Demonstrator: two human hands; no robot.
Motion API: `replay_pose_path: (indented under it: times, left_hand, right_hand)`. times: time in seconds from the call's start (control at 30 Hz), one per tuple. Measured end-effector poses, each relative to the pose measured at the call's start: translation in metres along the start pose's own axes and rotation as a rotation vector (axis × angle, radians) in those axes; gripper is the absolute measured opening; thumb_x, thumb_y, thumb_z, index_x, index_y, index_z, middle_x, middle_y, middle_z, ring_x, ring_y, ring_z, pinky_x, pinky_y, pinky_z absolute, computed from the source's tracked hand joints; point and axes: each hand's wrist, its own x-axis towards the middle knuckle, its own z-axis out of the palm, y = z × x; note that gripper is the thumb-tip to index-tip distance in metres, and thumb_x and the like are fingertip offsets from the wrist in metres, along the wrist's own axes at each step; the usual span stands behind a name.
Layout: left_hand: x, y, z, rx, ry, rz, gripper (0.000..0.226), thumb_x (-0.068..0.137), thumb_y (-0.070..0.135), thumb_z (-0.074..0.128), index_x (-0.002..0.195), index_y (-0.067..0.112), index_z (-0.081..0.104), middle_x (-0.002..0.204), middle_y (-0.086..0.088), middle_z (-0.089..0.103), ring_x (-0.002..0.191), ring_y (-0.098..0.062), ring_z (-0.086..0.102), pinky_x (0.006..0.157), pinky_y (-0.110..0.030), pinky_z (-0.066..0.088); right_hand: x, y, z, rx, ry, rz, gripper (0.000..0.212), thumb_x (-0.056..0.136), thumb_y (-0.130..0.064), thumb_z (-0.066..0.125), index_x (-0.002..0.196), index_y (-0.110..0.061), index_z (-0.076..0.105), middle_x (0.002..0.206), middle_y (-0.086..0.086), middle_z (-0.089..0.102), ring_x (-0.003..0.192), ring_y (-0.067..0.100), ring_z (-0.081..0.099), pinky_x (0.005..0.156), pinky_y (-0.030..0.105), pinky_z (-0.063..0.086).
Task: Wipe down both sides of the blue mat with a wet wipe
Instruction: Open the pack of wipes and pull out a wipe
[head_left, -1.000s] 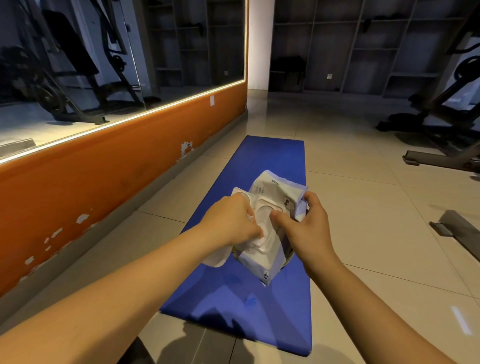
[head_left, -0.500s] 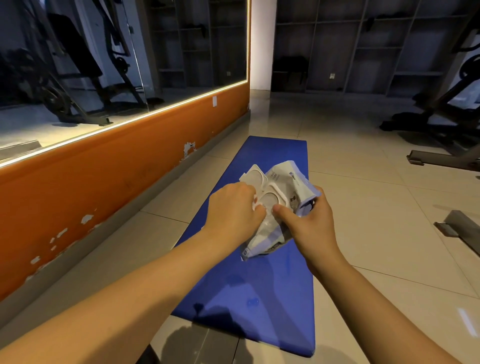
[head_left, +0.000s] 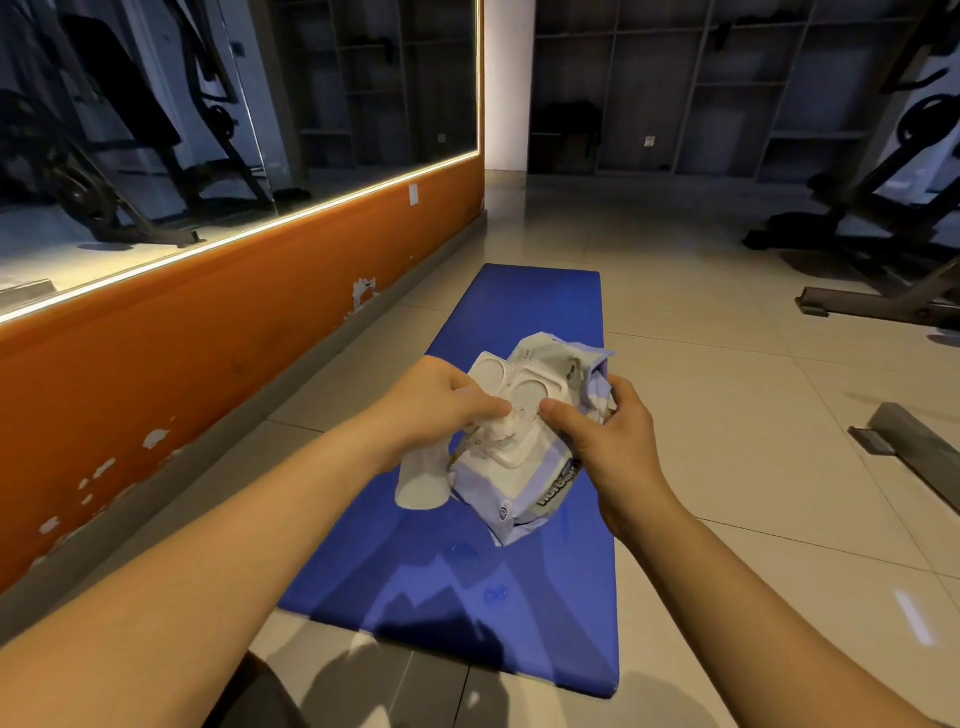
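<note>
**Drawing the wipe, the step that comes before any wiping.** Your left hand (head_left: 434, 402) is curled, thumb and fingers pinching a wet wipe (head_left: 422, 475) at the dispenser opening of the wipe pack (head_left: 524, 483). The sheet's free end hangs below that hand, above the blue mat (head_left: 467, 597). Whether it has fully left the opening cannot be told. Your right hand (head_left: 610, 441) grips the pack's right side, thumb laid on its top face beside the opening, and holds it tilted in the air over the mat's near half. The hinged lid (head_left: 491, 371) stands flipped open on the pack's far side. The mat lies flat on the tiled floor (head_left: 727, 415), upper face showing, with the orange wall (head_left: 208, 353) running along the floor to the mat's left. The task appears to be at its very start. The next move calls for a steady pull with the left hand while the right braces the pack, so that only one sheet comes away. The pack then belongs off the mat, leaving its whole upper face free for wiping before you turn it over.
</note>
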Motion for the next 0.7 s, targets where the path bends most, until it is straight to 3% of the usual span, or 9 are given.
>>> replay_pose_path:
  times: [0.07,0.13,0.27,0.43,0.53,0.6,0.7]
  left_hand:
    - [0.001,-0.003,-0.01,-0.113,-0.065,-0.088,0.016,0.088,0.029,0.075,0.089,0.015,0.082,0.096,-0.002,0.077,0.1,-0.021,0.067,0.075,-0.032,0.053]
    - [0.002,-0.007,-0.016,-0.154,-0.126,-0.109,0.01,0.087,0.022,0.074,0.089,0.018,0.083,0.099,-0.001,0.077,0.105,-0.025,0.065,0.081,-0.036,0.053]
    - [0.001,-0.013,-0.019,-0.117,-0.155,-0.029,0.006,0.082,0.015,0.081,0.086,0.019,0.083,0.091,0.002,0.078,0.097,-0.018,0.069,0.081,-0.03,0.054]
    - [-0.003,-0.012,-0.009,-0.06,0.009,0.056,0.018,0.074,0.029,0.089,0.074,0.014,0.079,0.075,-0.003,0.073,0.063,-0.005,0.06,0.053,-0.017,0.047]
    - [-0.002,-0.014,0.002,0.127,0.133,0.176,0.027,0.072,0.04,0.088,0.071,0.016,0.076,0.071,0.0,0.068,0.065,-0.007,0.06,0.056,-0.025,0.049]
    - [-0.006,-0.011,0.006,0.284,0.21,0.251,0.028,0.073,0.047,0.085,0.069,0.022,0.073,0.069,0.011,0.064,0.07,-0.006,0.059,0.057,-0.023,0.042]
    - [-0.011,-0.003,0.007,0.509,0.299,0.291,0.027,0.079,0.048,0.078,0.072,0.022,0.07,0.069,0.008,0.061,0.065,-0.011,0.058,0.051,-0.022,0.037]
  right_hand:
    - [0.002,-0.001,-0.001,-0.012,-0.006,0.002,0.057,0.08,-0.014,0.084,0.129,-0.023,0.057,0.118,-0.003,0.071,0.103,0.017,0.071,0.085,0.039,0.06]
    - [0.001,-0.002,-0.001,-0.015,-0.023,-0.002,0.057,0.081,-0.012,0.083,0.13,-0.024,0.056,0.116,-0.005,0.071,0.099,0.013,0.072,0.08,0.032,0.06]
    - [0.0,-0.003,0.002,-0.013,-0.047,0.011,0.058,0.081,-0.013,0.083,0.131,-0.025,0.056,0.117,-0.004,0.071,0.099,0.013,0.072,0.085,0.037,0.061]
    - [-0.001,-0.002,0.007,-0.016,-0.073,0.014,0.053,0.082,-0.014,0.082,0.127,-0.027,0.058,0.117,-0.003,0.072,0.102,0.019,0.072,0.09,0.046,0.06]
    - [-0.003,-0.002,0.006,-0.019,-0.091,0.015,0.048,0.084,-0.011,0.08,0.124,-0.028,0.06,0.114,-0.003,0.073,0.101,0.02,0.072,0.09,0.049,0.059]
    - [-0.005,-0.004,0.005,-0.032,-0.108,-0.004,0.046,0.085,-0.008,0.076,0.123,-0.028,0.06,0.113,-0.004,0.073,0.1,0.02,0.072,0.089,0.047,0.06]
    - [-0.008,-0.008,0.005,-0.077,-0.149,-0.068,0.044,0.087,-0.002,0.073,0.123,-0.025,0.059,0.113,-0.003,0.073,0.101,0.019,0.072,0.086,0.043,0.061]
